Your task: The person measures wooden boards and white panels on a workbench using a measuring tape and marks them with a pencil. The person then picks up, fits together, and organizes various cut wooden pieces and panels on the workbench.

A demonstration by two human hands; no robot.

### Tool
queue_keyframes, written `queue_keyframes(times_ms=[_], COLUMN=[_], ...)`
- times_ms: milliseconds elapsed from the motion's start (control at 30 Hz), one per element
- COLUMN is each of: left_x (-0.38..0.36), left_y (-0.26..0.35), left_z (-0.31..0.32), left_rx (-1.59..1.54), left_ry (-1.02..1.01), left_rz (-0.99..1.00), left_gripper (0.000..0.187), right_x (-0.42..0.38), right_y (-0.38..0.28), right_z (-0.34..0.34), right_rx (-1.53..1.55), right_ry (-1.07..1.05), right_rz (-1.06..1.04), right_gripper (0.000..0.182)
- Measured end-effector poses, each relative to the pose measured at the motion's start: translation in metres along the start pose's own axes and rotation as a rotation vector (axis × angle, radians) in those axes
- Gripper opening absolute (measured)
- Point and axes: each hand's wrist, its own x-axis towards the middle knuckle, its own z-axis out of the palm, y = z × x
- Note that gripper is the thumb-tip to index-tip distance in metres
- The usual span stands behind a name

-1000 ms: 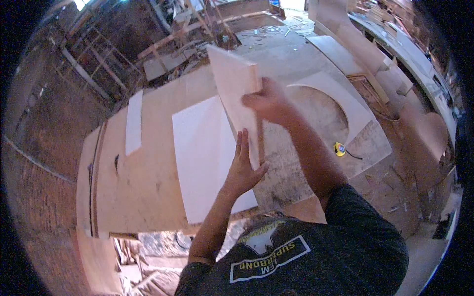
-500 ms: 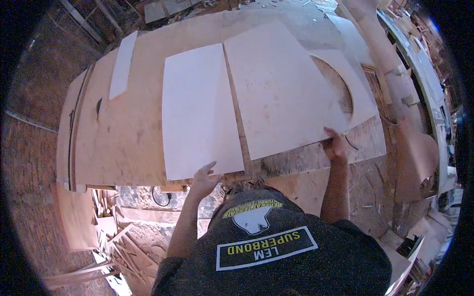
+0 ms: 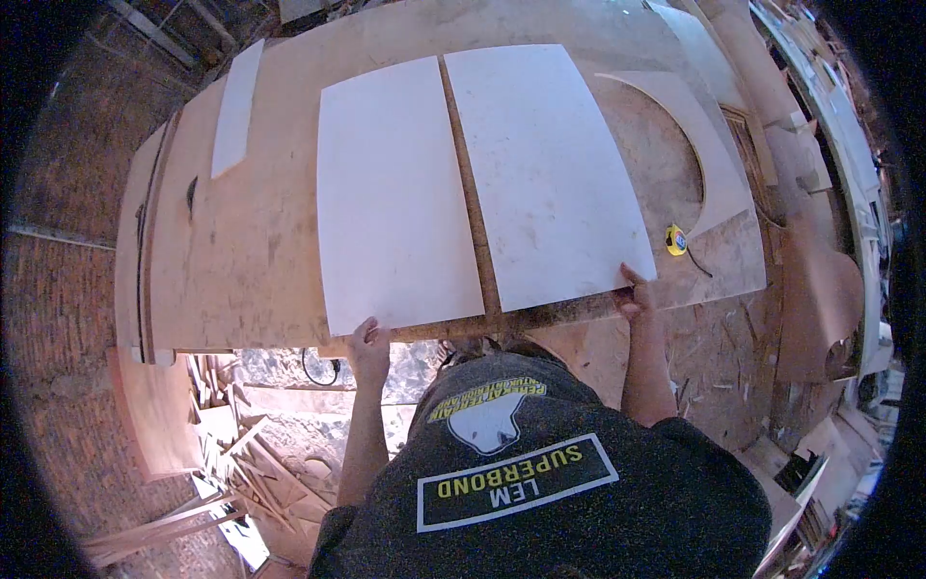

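Two pale panels lie side by side on the wooden table (image 3: 260, 280), with a narrow gap between them. My left hand (image 3: 369, 345) grips the near-left corner of the left panel (image 3: 395, 203), thumb and fingers at its edge. At the near-right corner of the right panel (image 3: 555, 183), my right hand (image 3: 634, 292) pinches the edge. A yellow tape measure (image 3: 676, 240) rests to the right of that panel.
A narrow white strip (image 3: 237, 108) lies at the table's left. Behind the tape measure is a board with a curved cut-out (image 3: 719, 145). Wood offcuts (image 3: 256, 473) are piled on the floor at the lower left.
The right panel has turned and shifted, now nearly parallel to the left one, uncovering the tape measure. My left hand has moved left to the panel's corner, and my right hand slightly left.
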Motion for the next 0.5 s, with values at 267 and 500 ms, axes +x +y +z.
queue_keyframes(times_ms=[267, 500], left_x=[0.007, 0.015], left_y=[-0.035, -0.058], left_z=[-0.005, 0.024], left_rx=[0.154, 0.460], left_ry=[0.233, 0.149], left_rz=[0.001, 0.290], left_gripper=[0.048, 0.070], right_x=[-0.023, -0.043], right_y=[-0.009, -0.038], right_z=[-0.017, -0.044], right_rx=[-0.634, -0.875], right_ry=[0.209, 0.285], right_rz=[0.044, -0.249], right_gripper=[0.048, 0.041])
